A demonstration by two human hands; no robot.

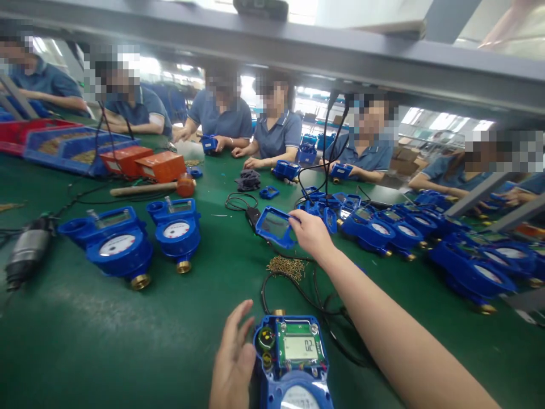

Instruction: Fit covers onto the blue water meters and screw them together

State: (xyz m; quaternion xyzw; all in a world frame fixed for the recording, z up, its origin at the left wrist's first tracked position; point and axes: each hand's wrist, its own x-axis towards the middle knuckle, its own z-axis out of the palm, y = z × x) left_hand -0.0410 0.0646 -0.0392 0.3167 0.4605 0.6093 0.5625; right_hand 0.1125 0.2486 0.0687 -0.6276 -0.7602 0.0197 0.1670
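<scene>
Holding one cover (275,226) – right hand (313,234); two meters (145,238) left, perhaps.

Mallet (153,187), orange boxes (145,163), brass screws (286,266)

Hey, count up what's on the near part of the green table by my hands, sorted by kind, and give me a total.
Closed blue plastic water meters with white dials, at left: 2
Open blue meter with green circuit board and lit display, by left hand: 1
Blue rectangular window cover, held by right hand: 1
Pile of small brass screws: 1
Total: 5
</scene>
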